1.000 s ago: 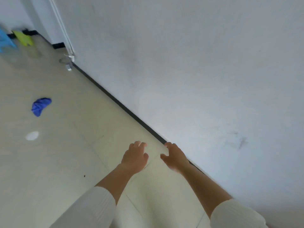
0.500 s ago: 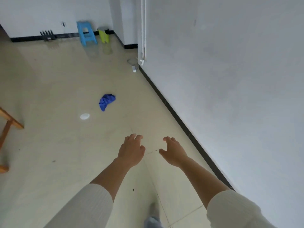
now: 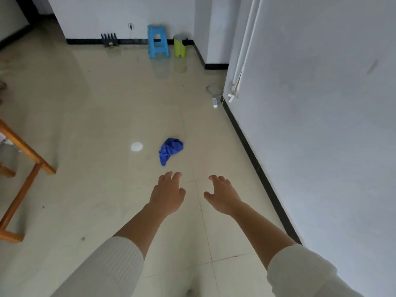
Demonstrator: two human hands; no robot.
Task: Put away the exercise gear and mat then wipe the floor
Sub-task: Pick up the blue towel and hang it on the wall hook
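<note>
reaching out ahead of the body, the left hand and right hand hang side by side over the pale tiled floor, palms down, fingers loosely curled and spread, both released and holding nothing. white ribbed sleeves cover both forearms up to just short of the wrists. a crumpled blue cloth lies on the floor just beyond the left hand's fingertips, apart from them, with a round bright spot on the tiles just to its left. the right hand is nearer the white wall, whose black skirting runs along the floor's edge. a wooden frame stands at the left edge of the view. far off against the back wall stand a blue plastic stool and, just beside it on the right, a yellow-green bin; a dark pronged object sits further left along the same wall. no mat or exercise gear can be made out in view
</note>
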